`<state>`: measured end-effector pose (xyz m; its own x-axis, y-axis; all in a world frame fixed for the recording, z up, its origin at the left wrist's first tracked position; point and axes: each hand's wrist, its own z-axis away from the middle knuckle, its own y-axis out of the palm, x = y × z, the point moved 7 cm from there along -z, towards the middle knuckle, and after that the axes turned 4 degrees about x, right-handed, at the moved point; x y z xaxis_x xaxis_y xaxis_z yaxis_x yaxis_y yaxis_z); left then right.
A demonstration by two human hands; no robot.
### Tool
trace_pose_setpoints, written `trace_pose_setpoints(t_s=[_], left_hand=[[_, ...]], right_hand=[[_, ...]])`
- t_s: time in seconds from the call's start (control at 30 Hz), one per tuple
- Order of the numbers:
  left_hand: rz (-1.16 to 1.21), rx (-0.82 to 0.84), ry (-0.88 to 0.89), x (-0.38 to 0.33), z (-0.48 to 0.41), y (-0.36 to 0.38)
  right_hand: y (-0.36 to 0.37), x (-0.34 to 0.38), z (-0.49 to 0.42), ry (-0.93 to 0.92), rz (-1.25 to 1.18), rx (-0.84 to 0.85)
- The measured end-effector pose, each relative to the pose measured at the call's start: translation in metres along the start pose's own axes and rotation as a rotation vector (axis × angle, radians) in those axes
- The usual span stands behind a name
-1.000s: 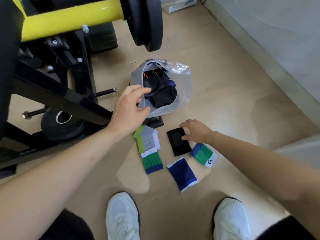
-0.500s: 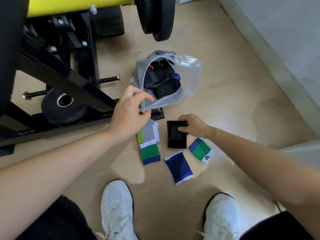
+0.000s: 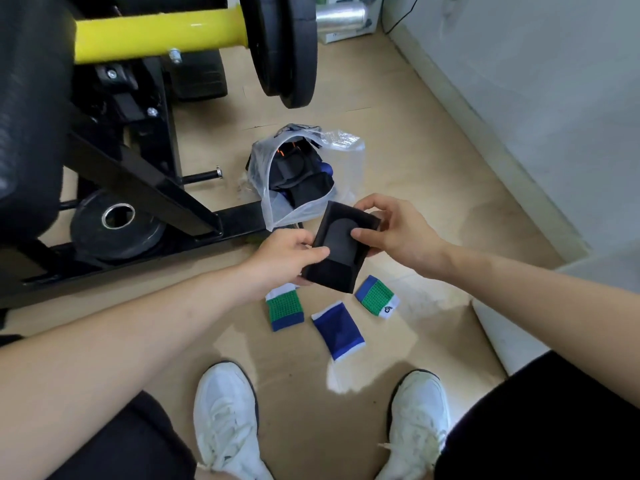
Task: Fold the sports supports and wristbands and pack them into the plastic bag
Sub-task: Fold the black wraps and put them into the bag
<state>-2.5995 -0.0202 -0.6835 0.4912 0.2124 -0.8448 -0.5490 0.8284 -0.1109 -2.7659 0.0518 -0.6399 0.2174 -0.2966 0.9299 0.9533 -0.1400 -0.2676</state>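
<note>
A black sports support (image 3: 341, 251) hangs above the floor, held at its left side by my left hand (image 3: 284, 256) and at its right side by my right hand (image 3: 391, 230). Just beyond it lies the clear plastic bag (image 3: 273, 174), mouth open toward me, with several dark supports inside. On the floor under my hands lie a green and blue wristband (image 3: 285, 310), a blue wristband (image 3: 339, 330) and another green and blue wristband (image 3: 377, 297). A further wristband seen earlier is hidden under my left hand.
A black and yellow weight machine (image 3: 138, 140) with weight plates (image 3: 287, 46) fills the left and far side. A loose plate (image 3: 117, 220) lies under its frame. A grey wall (image 3: 536, 81) runs along the right. My white shoes (image 3: 225, 420) stand on the tan floor below.
My right hand lifted the black support off the floor. My left hand let go of the bag's rim and came over to grip the support's left side.
</note>
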Motion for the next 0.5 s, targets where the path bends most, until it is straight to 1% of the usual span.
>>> trace_pose_setpoints(t_s=[0.07,0.13,0.23,0.33,0.43,0.5], left_hand=[[0.034,0.0,0.003,-0.004,0.003,0.002],[0.072,-0.024,-0.004,-0.006,0.007,0.002],[0.144,-0.08,-0.052,-0.005,0.011,-0.002],[0.268,-0.118,-0.116,-0.006,0.013,-0.01],[0.384,-0.107,-0.15,-0.006,0.012,-0.013],[0.377,-0.078,-0.139,-0.007,0.011,-0.012]], right_hand=[[-0.005,0.003,0.01,-0.06,0.051,-0.092],[-0.005,0.004,0.019,-0.155,0.157,-0.139],[0.004,0.004,0.026,-0.263,0.372,-0.107],[0.014,0.0,0.027,-0.349,0.515,-0.056],[0.021,-0.001,0.027,-0.477,0.624,-0.03],[0.027,-0.003,0.027,-0.556,0.701,-0.023]])
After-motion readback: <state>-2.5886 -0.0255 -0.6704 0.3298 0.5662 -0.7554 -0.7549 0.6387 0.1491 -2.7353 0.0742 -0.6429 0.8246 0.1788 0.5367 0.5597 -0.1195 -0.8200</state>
